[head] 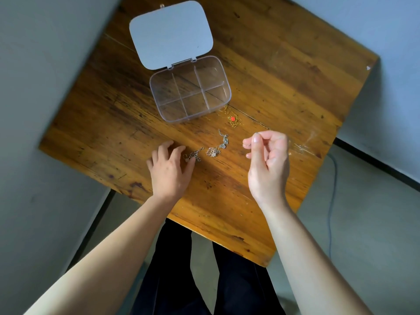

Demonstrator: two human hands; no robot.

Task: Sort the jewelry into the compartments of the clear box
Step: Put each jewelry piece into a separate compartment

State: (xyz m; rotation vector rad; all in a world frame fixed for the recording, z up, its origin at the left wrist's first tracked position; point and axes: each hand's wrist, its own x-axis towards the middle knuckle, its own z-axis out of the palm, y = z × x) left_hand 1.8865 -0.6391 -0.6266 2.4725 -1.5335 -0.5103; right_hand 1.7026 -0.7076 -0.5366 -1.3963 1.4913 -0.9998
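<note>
Three chains wait on the desk, none yet in the box.

One wooden desk (pixel 272 71) carries one clear box (pixel 190 87), its lid (pixel 171 34) swung fully back; I count five compartments, all of them seemingly bare, so the sorting looks barely started. Two hands work near the front edge: the left hand (pixel 169 169) lies spread and slack, fingertips touching the dark silver chain (pixel 193 154), not yet pinching it; the right hand (pixel 268 155) hovers curled, and whether its grip holds anything I cannot tell. Three pieces remain out: that chain, a pale flower-pendant chain (pixel 216 148) just beside it, and a gold chain with a red stone (pixel 233 118) near the box's corner.
</note>
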